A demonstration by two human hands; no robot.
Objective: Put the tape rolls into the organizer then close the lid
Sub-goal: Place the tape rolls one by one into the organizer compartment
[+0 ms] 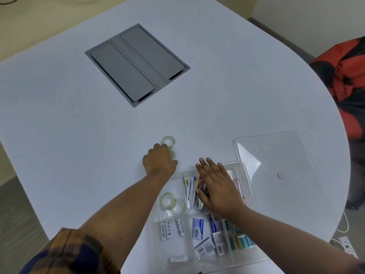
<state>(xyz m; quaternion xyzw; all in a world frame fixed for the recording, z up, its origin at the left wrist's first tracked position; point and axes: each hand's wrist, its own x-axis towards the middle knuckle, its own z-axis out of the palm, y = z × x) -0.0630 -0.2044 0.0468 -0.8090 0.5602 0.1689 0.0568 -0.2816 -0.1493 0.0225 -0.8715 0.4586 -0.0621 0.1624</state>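
Observation:
A clear plastic organizer [249, 181] lies open on the white table [79, 119], with two clear tape rolls [173, 203] in its near-left compartment. Its clear lid [276, 155] lies flat on the table to the right. Two more clear tape rolls rest on the table beyond the organizer: one [168, 141] lies free, the other [173, 154] is under the fingers of my left hand [159, 162], which closes on it. My right hand [219, 186] lies flat, fingers spread, on the organizer's middle compartments.
The organizer also holds pens and clips [192, 191], batteries [171, 229] and small boxes [215, 234]. A grey hatch [136, 64] is set into the table farther back. A red and black bag [347, 80] sits off the table's right edge.

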